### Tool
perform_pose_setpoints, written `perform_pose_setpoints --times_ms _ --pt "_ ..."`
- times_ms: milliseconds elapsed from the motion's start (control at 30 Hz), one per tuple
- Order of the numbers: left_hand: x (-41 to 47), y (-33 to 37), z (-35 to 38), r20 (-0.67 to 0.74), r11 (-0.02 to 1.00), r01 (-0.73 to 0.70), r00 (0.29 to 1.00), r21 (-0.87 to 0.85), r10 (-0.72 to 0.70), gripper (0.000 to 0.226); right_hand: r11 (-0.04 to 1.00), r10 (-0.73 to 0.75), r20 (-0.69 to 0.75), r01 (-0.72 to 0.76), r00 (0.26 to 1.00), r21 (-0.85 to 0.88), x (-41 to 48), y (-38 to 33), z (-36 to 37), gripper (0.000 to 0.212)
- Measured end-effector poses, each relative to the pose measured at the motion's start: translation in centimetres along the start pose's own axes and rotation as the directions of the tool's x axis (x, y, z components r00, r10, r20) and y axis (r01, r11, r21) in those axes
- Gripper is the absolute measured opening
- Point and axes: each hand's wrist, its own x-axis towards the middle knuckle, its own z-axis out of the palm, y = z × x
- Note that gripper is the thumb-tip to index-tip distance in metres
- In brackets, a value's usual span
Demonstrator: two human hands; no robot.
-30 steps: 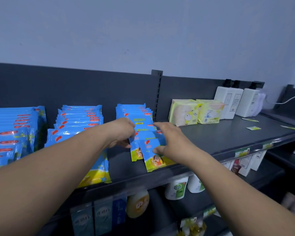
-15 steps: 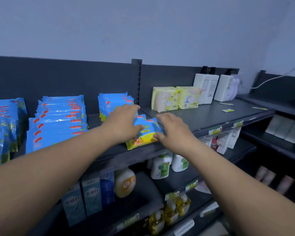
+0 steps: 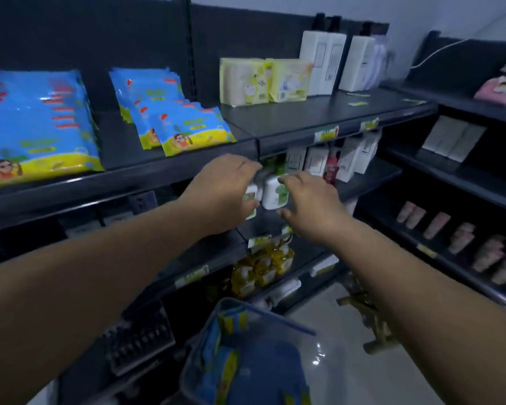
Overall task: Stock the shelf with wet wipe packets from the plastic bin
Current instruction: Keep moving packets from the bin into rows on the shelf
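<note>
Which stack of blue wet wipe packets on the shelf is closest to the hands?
The right stack, next to the pale yellow packs; its front packet lies just above the left hand.

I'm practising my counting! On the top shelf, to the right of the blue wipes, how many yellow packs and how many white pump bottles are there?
Yellow packs: 2
White pump bottles: 3
Total: 5

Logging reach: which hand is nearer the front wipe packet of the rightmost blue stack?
Left. The left hand is below the front wipe packet, under the shelf edge; the right hand is lower and farther right.
</note>
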Motion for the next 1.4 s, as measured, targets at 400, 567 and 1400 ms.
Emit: perform_pose_setpoints --times_ms 400,567,1400 --pt "-6.4 1.9 11.5 0.339 0.981 0.155 0.935 -0.115 -0.108 0.067 0.967 0.160 0.277 -0.208 0.947 0.150 -7.4 2.0 11.1 0.055" --pt "-9.5 1.1 17.0 0.496 0.945 0.274 0.854 -0.176 -0.155 0.062 0.905 0.197 0.391 -0.320 0.899 0.280 -9.6 1.0 17.9 0.051" --pt "-23.1 -4.5 41.1 0.766 0.571 0.808 0.456 -0.144 -0.453 0.027 0.714 0.134 0.606 -0.500 0.784 0.489 -9.9 -7.7 45.6 0.045"
